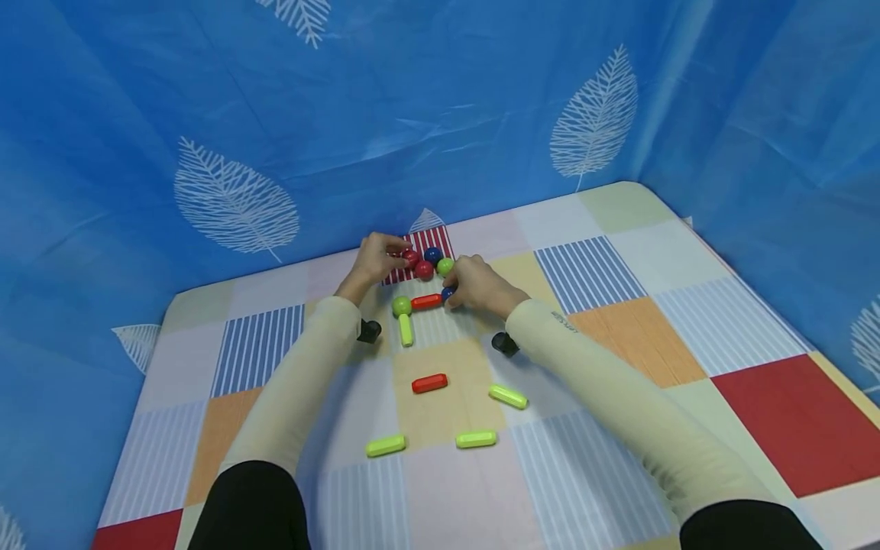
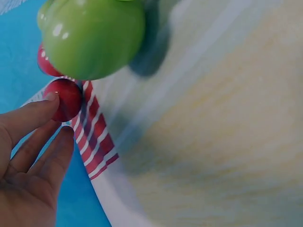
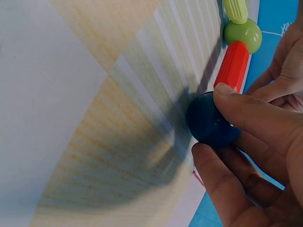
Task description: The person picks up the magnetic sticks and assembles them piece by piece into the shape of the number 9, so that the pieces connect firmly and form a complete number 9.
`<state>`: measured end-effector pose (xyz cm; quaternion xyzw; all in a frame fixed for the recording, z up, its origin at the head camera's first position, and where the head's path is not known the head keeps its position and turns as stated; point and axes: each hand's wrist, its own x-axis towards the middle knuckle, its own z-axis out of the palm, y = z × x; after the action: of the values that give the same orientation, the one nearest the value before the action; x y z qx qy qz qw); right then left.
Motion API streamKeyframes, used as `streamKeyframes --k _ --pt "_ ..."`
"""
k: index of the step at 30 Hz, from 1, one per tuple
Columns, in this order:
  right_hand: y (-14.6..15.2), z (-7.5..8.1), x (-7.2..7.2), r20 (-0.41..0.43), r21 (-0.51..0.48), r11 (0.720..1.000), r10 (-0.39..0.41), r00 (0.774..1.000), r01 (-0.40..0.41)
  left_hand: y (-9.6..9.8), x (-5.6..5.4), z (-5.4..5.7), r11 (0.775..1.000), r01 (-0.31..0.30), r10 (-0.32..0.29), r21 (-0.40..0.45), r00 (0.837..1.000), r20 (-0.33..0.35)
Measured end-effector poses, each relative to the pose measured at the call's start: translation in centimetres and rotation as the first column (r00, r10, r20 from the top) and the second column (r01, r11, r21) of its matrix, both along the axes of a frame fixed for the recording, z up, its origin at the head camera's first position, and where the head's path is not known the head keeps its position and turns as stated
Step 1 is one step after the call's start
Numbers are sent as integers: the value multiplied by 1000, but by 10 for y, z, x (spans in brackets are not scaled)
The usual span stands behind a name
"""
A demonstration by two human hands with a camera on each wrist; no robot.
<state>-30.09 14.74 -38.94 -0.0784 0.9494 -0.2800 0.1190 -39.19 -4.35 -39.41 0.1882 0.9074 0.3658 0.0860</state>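
At the far edge of the table, my left hand [image 1: 373,261] has its thumb and fingertips around a red ball [image 2: 71,101]. Beside it lie another red ball [image 1: 424,270], a dark blue ball [image 1: 433,254] and a green ball [image 1: 446,266]. My right hand [image 1: 479,286] pinches a blue ball [image 3: 206,122] between thumb and fingers. That ball meets the end of a red stick [image 1: 427,302]. The stick's other end joins a green ball [image 1: 402,306], from which a yellow-green stick [image 1: 406,331] points toward me.
Nearer to me lie a loose red stick [image 1: 429,383] and three yellow-green sticks, one at the right [image 1: 509,396]. A patchwork-patterned cloth [image 1: 619,336] covers the table. Blue curtain [image 1: 412,114] with white leaf prints hangs behind and along the sides.
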Motion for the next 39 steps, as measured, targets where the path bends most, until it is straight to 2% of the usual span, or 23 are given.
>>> streamKeyframes --k 9,15,23,32,39 --pt "-11 10 -3 -11 25 999 27 1000 -27 -12 3 6 997 -48 47 52 999 15" --pt "-14 12 -4 -27 31 998 46 999 -45 -22 7 10 995 -100 99 23 995 17" --pt "-16 13 -4 -13 16 999 43 999 -43 -62 15 11 989 -150 150 2 989 -13" --pt "-10 11 -2 -8 14 1000 28 1000 -28 -107 41 9 985 -174 174 -1 985 5" --pt "-3 6 1 36 -2 1000 -5 999 5 -128 73 -3 984 -171 171 41 985 6"
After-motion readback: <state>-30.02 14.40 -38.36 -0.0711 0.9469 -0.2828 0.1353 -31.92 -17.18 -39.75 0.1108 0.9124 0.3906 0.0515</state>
